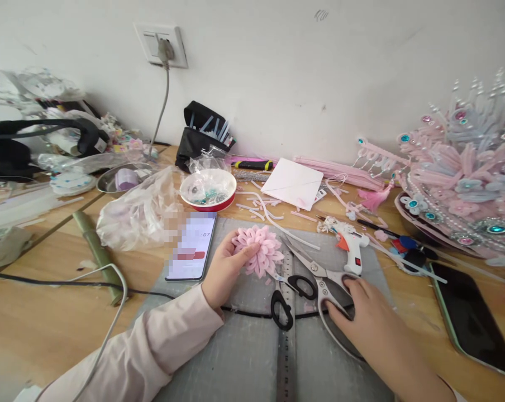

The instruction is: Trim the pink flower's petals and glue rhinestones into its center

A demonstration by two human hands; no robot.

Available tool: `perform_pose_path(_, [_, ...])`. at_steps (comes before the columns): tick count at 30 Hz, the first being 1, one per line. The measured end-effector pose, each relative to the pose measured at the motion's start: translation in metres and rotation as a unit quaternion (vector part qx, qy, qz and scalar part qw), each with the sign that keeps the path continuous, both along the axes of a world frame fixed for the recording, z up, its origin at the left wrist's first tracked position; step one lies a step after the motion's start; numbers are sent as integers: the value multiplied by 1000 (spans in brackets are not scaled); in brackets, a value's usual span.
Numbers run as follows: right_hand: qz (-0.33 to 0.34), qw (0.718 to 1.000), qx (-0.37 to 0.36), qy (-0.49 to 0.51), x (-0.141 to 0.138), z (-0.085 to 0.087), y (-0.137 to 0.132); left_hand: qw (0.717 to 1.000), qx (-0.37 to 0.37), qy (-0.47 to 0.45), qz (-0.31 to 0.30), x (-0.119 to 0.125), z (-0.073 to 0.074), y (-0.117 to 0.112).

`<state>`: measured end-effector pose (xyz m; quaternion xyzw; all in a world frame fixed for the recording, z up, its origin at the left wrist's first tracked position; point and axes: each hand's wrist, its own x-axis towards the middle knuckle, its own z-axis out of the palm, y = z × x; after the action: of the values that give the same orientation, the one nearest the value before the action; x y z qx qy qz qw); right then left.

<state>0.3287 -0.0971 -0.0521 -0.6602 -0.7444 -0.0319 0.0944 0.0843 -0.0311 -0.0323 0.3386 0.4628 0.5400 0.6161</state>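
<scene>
My left hand is closed on a pink felt flower with many pointed petals and holds it down on the grey mat. My right hand lies on the handles of large silver scissors, its fingers curled at the handle loops. Smaller black-handled scissors rest between the two hands, beside a metal ruler. A white hot glue gun lies just beyond my right hand.
A phone with a lit screen lies left of the flower, a dark phone at the right. A red-rimmed bowl of beads, a plastic bag, white paper, a jewelled pink headdress and cables crowd the wooden table.
</scene>
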Motion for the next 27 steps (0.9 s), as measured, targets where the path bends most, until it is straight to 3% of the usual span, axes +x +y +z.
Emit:
perform_pose_path(8, [4,1000,18,-22,-4,-1,4,1000,12,19,-18,3,1,0])
perform_pose_path(17, [-34,997,-50,46,-2,2,6,999,9,5,-38,4,-2,-1])
perform_pose_path(23, [-86,978,-72,177,2,10,11,998,22,-7,-51,9,-2,-4])
perform_pose_path(27, [-108,933,-97,329,11,14,15,998,12,-19,-52,11,-3,-6])
